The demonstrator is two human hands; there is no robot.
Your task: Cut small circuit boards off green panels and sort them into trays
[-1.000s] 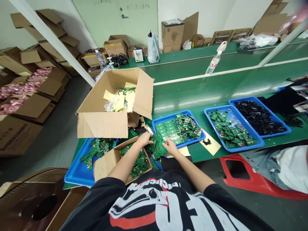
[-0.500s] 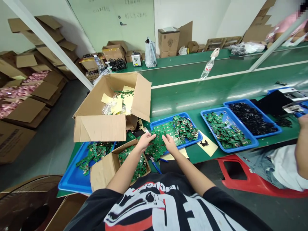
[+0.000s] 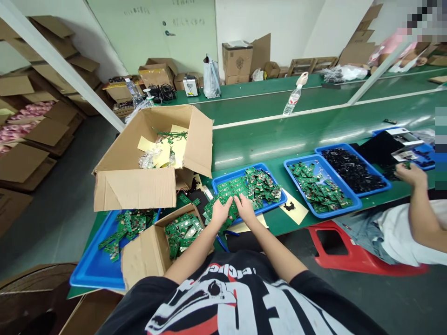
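Grips a green circuit panel [image 3: 232,212] with left hand [image 3: 220,212] and right hand [image 3: 246,209] close together, by the near edge of the bench [image 3: 275,222], at the near-left corner of a blue tray [image 3: 284,199]. Has a small carton [image 3: 145,260] just left.

I see the left hand [image 3: 220,211] and right hand [image 3: 245,208] gripping a circuit board [image 3: 233,208], centre frame. An open carton [image 3: 136,190] sits left.

I note at lower centre of frame: black T-shirt [image 3: 279,302], short sleeves [image 3: 316,286], white-and-red chest print [image 3: 228,309]; both hands [image 3: 220,213] bare.
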